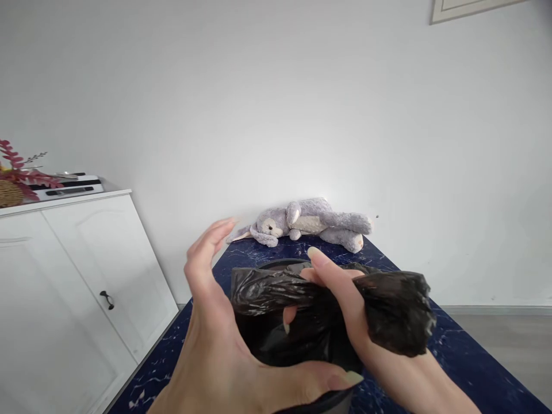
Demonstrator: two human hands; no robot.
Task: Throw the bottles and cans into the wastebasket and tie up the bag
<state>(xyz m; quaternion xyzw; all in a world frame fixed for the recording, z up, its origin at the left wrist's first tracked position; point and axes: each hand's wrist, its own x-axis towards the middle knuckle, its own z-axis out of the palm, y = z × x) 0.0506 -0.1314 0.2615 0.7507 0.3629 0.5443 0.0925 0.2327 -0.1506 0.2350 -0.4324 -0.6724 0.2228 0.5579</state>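
Observation:
A black plastic bag (276, 293) is bunched up over a dark round bin (280, 263), of which only parts of the rim and the near side show. My right hand (345, 299) is closed around the gathered bag, and a crumpled end of it sticks out to the right. To the left of the bag, my left hand (228, 333) is spread wide, thumb and fingers apart, with nothing in its grasp. Its thumb crosses in front of the bag's lower part. Most of the bin is hidden behind my hands and the bag.
The bin stands on a blue marble-patterned table (466, 351). A grey plush rabbit (302, 221) lies at its far end by the white wall. On the left is a white cabinet (86, 287) with a woven basket (11, 192) and reddish plant sprigs on top.

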